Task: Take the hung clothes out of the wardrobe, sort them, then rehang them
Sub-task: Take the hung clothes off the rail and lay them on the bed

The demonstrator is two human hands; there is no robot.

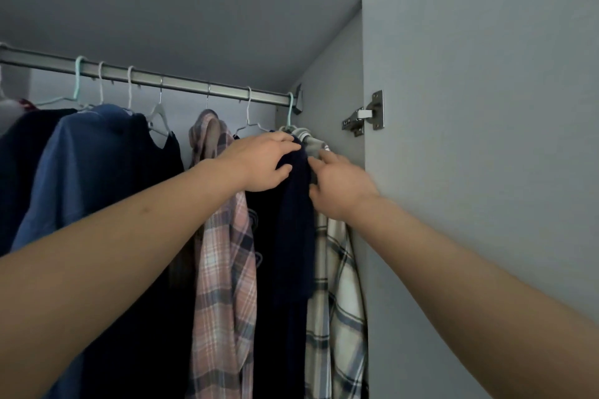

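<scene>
You face the open wardrobe, where the clothes hang in a row on the rail. You are either removing or rehanging; the pictures do not settle which. The dark garment hangs near the right end, between the pink plaid shirt and the pale checked shirt. Your left hand is clamped on its shoulder. Your right hand touches its edge, fingers loosely curled; a firm hold cannot be confirmed. Next, locate the hanger hook before lifting.

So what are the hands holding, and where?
The left hand grips the dark navy garment at its shoulder; the right hand touches its other side.
</scene>
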